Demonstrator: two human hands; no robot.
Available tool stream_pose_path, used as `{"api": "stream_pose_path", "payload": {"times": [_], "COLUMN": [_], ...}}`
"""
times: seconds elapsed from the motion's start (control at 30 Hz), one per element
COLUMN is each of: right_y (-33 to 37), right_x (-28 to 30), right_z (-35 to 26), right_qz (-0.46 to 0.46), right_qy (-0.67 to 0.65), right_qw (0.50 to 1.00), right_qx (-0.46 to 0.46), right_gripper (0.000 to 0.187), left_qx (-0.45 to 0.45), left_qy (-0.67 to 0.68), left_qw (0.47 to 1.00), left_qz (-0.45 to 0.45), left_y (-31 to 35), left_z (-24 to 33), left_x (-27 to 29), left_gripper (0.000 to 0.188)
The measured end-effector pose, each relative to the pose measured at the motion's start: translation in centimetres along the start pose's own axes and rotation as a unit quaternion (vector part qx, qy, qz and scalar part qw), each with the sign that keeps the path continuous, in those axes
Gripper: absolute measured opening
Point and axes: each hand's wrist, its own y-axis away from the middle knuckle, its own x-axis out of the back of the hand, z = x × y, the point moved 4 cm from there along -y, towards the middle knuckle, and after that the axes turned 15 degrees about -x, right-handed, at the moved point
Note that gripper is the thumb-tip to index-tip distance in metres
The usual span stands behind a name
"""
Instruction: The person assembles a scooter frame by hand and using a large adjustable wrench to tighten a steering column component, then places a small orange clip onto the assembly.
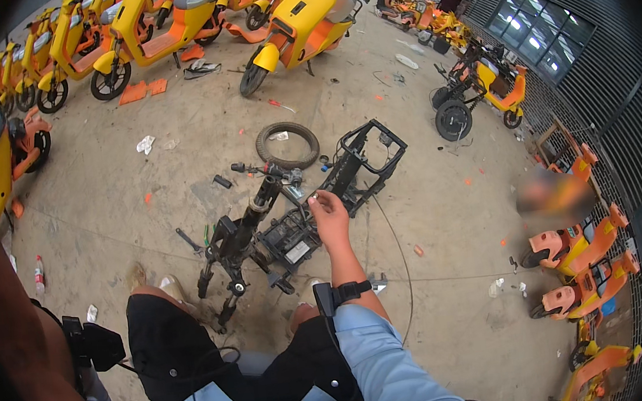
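Pale concrete floor (457, 303) spreads around us, bounded at the upper left by rows of yellow-and-orange plastic-bodied scooters (305, 16) and at the right by a dark corrugated metal wall (637, 42); the broadest bare stretch runs along our right, crossed by a thin black cable (409, 277). Close before us sits a stripped black metal scooter frame (345, 173) with its black front fork (235, 237) nearest our legs, and a round black rubber tyre (262, 150) lies flat just beyond. We see a white rectangular label (296, 252) low inside the frame, too small to read. A clear plastic bottle (39, 275) with a red band stands or lies at far left; we cannot tell its contents. Our right hand (330, 215) appears over the frame, fingertips pinched on a small shiny piece (313, 196); our left hand is out of view, its fingers' state unknown.
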Motion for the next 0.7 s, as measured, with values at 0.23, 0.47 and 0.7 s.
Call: {"api": "stream_pose_path", "payload": {"times": [0.23, 0.47, 0.7], "right_y": [0.5, -0.3, 0.2], "right_x": [-0.5, 0.0, 0.2], "right_z": [0.4, 1.2, 1.0], "right_qz": [0.003, 0.002, 0.026], "right_qy": [0.042, 0.006, -0.003], "right_qw": [0.999, 1.0, 0.999], "right_qx": [0.001, 0.015, 0.044], "right_gripper": [0.041, 0.039, 0.037], "left_qx": [-0.008, 0.016, 0.071], "left_qy": [0.004, 0.008, 0.054], "left_qw": [0.999, 0.999, 0.992], "left_qz": [-0.049, -0.052, -0.089], "left_y": [-1.2, -0.5, 1.3], "left_z": [1.9, 1.2, -1.9], "left_x": [0.4, 0.0, -2.3], "left_gripper": [0.08, 0.085, 0.09]}}
